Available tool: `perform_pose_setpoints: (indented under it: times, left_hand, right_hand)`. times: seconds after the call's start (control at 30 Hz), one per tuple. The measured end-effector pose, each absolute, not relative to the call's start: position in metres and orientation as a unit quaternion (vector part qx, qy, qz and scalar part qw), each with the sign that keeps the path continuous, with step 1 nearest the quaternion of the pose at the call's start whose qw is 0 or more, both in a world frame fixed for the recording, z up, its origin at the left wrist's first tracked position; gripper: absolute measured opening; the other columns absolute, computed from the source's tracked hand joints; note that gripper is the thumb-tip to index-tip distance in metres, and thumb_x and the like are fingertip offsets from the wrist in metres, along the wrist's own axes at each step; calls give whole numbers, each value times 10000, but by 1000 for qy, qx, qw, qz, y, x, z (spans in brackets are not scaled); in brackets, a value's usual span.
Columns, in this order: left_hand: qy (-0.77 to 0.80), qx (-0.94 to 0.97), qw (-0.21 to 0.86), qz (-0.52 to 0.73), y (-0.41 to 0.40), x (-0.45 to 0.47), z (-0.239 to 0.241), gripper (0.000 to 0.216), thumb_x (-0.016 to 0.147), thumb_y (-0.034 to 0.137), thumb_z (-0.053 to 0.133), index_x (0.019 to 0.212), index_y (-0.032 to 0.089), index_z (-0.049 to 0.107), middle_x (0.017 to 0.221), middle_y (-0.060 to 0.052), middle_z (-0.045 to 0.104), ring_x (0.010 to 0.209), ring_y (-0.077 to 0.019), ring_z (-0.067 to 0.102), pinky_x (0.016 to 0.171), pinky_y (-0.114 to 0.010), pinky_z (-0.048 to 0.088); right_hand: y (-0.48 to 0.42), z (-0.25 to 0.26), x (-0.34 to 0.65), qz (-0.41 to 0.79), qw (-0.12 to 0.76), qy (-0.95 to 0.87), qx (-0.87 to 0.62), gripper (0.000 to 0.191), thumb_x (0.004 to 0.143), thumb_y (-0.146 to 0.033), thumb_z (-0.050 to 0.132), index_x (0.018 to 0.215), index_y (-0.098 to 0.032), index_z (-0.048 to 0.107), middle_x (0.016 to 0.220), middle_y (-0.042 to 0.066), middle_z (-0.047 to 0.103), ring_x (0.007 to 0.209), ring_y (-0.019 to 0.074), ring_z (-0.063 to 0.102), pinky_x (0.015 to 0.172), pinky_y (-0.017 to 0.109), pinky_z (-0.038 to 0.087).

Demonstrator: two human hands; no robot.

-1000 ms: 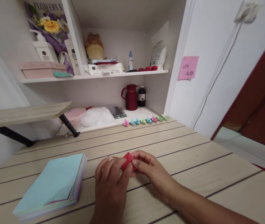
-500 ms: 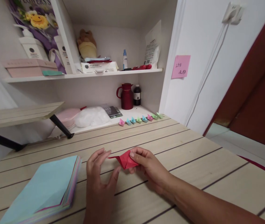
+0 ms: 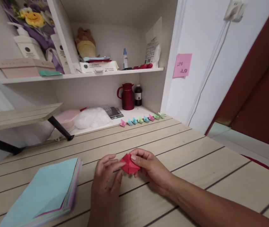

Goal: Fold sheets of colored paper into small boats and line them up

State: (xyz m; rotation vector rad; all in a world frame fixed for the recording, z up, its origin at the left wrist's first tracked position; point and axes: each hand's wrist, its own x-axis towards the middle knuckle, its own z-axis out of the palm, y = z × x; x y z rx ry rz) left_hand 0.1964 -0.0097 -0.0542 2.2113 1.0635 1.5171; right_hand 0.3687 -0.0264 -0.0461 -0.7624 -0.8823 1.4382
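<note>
A small red folded paper (image 3: 129,165) is held above the wooden table. My right hand (image 3: 151,168) pinches its right side, thumb on top and the other fingers beneath and behind. On the left of the paper is my left hand (image 3: 106,178), its fingers apart and curved. The left index fingertip reaches the paper's left edge, while the thumb sits a little below it; no grip shows there. Along the table's back edge stands a row of several small folded paper boats, among them a pink paper boat (image 3: 122,123) and a blue paper boat (image 3: 146,119).
A stack of coloured paper (image 3: 44,186), light blue on top, lies at the left on the table (image 3: 196,176). Behind the table a shelf holds a dark red jug (image 3: 128,97), a dark bottle (image 3: 138,95) and a white plastic bag (image 3: 93,117). A small raised shelf (image 3: 23,116) stands back left.
My left hand has moved right, its index finger now at the paper. The thin strip that stuck out to the paper's left no longer shows. My right hand keeps its pinch.
</note>
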Motion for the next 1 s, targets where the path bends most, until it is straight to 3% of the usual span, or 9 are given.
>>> perform_pose_setpoints:
  times: [0.2,0.3,0.43,0.6,0.83,1.0]
  left_hand:
    - [365,756,231,492,-13,202,-55,97,833,324,645,822,285,733,933,-15,707,890,-177,670,802,-298,542]
    - [375,732,280,495,-12,205,-54,158,817,356,648,721,251,718,817,-17,717,783,-174,673,727,-278,534]
    - [436,679,315,500,-12,205,-51,221,790,435,653,736,234,727,831,-34,740,787,-203,674,766,-312,528]
    - [496,631,368,470,-13,201,-52,275,784,482,650,842,226,732,820,-17,755,758,-205,676,740,-308,520]
    - [459,591,447,490,-11,210,-56,255,758,443,666,816,202,610,785,-33,750,770,-206,705,711,-302,511]
    - [496,531,475,496,-12,212,-51,485,682,440,742,1054,205,537,710,-10,747,677,-199,697,632,-291,496]
  right_hand:
    - [-28,-44,369,585,569,-458,-352,369,747,-489,771,840,-136,719,639,8,640,565,108,559,562,242,426]
    - [-28,-46,369,584,552,-478,-355,457,823,-572,661,886,-123,722,660,26,649,571,112,565,578,250,430]
    - [-27,-51,368,598,535,-481,-353,559,885,-652,509,935,-128,697,737,54,673,631,134,611,603,257,433]
    - [-27,-55,367,607,520,-474,-371,417,655,-423,849,933,-173,664,817,7,669,703,119,582,672,246,424]
    - [-24,-55,367,599,524,-466,-387,340,659,-404,838,811,-154,665,688,-5,642,642,116,554,649,253,405]
    - [-24,-54,367,610,524,-466,-369,328,659,-402,837,779,-154,659,731,-1,643,659,114,563,671,266,431]
